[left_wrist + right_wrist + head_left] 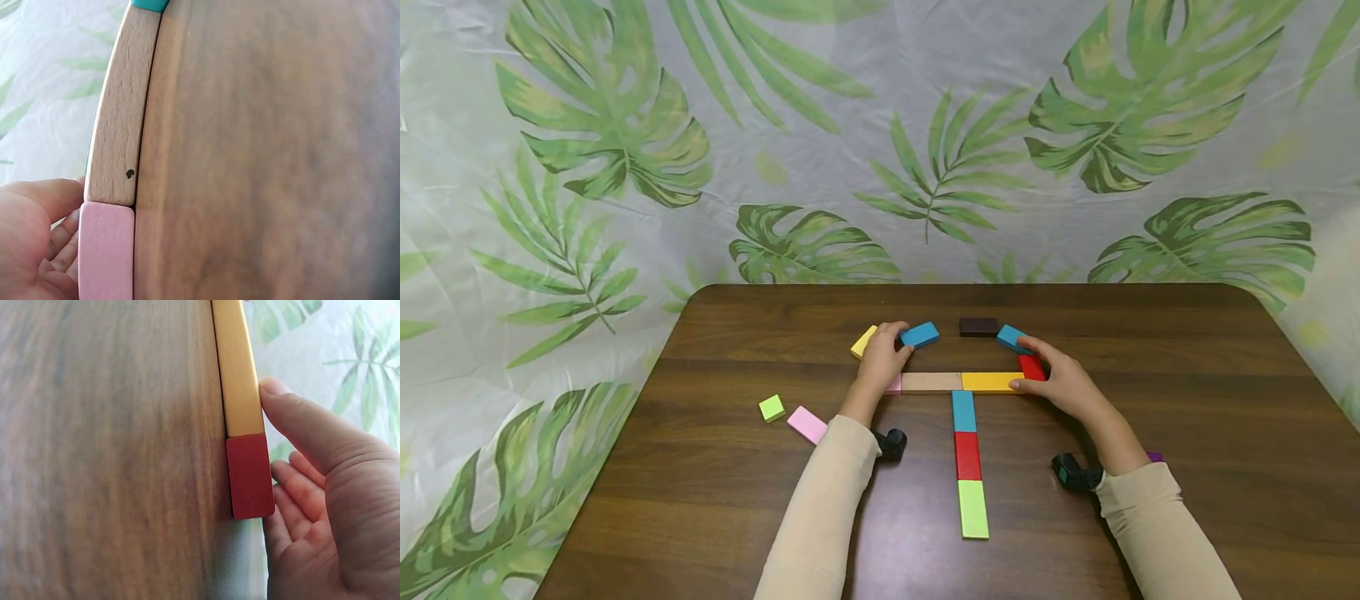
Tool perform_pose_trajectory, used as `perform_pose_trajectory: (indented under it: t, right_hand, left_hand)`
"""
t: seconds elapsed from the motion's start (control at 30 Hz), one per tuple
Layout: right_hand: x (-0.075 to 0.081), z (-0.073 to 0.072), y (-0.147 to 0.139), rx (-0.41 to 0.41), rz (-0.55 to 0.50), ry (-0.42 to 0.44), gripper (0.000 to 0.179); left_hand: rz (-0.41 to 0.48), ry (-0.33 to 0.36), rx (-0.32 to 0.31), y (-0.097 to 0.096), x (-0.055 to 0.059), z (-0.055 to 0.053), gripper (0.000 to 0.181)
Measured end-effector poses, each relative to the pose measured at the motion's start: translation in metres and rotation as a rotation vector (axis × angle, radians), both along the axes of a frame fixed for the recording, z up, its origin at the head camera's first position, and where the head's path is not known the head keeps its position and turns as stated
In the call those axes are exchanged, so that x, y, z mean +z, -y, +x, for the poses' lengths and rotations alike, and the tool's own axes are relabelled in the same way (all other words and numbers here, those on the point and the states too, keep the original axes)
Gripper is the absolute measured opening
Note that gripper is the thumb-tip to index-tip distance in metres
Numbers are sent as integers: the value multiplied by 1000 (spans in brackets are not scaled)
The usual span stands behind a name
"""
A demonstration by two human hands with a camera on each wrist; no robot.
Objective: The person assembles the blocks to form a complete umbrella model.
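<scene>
My left hand is at the left end of a blue block, its thumb and index finger on either side. A yellow block lies beside it, partly covered by the hand. Below them a pink block, a plain wooden block and an orange-yellow block form a row. My right hand spans a red block, thumb tip at the orange-yellow block and index fingertip at another blue block. In the right wrist view its other fingers bend loosely behind the red block.
A column of blue, red and lime blocks runs down from the row. A dark block lies at the back. A small lime block and a pink block lie left; a purple one shows behind the right wrist.
</scene>
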State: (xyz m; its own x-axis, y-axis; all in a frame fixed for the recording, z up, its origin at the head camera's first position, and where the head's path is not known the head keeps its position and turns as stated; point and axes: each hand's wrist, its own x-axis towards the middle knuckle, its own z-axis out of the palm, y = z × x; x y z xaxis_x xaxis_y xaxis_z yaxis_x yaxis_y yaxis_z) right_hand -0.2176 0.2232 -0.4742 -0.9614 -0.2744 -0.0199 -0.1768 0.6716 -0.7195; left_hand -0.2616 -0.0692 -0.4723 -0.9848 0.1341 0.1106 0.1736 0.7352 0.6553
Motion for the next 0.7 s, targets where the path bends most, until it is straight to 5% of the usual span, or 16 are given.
perform_pose_trajectory:
  t: [0.7]
  right_hand:
    - [-1, -1, 0, -2, 0, 6, 83]
  left_hand:
    - [16, -58, -3, 14, 0, 4, 30]
